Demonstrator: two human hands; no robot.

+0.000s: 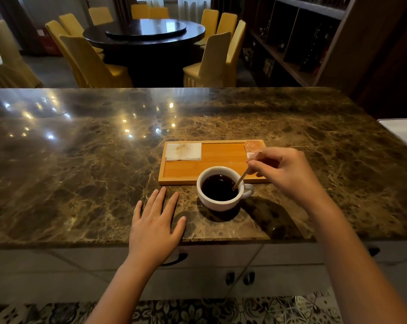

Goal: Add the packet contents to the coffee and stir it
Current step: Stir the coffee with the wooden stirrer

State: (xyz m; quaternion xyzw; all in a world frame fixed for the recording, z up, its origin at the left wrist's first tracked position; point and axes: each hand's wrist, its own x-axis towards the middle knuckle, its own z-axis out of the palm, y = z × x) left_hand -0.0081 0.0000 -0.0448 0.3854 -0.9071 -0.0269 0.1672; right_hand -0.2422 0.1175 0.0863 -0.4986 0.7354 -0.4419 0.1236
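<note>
On the marble counter (pixel 81 160), the white cup (pixel 217 202) of coffee (pixel 218 187) is sitting just before the wooden tray (pixel 211 157); the right hand (pixel 284 171) is pinching a stir stick (pixel 241 178) dipping into it, the packet (pixel 252 147) is lying on the tray's far right corner, and the left hand (pixel 154 228) is resting flat, fingers spread

The table (pixel 81 160) lies bare across its whole left half and along its far strip, open to a reach from any side. Right of centre the wooden tray (pixel 221 157) blocks the middle ground, with a folded napkin (pixel 183 151) in its far-left corner and a packet (pixel 252 147) in its far-right corner; the tray's middle is bare. The cup (pixel 218 188) stands at the tray's near edge, with the right hand (pixel 281 171) and its stirrer (pixel 241 180) slanting in from the right. The left hand (pixel 155 225) lies flat near-left of the cup, a narrow gap between them. The table's far right is open.
</note>
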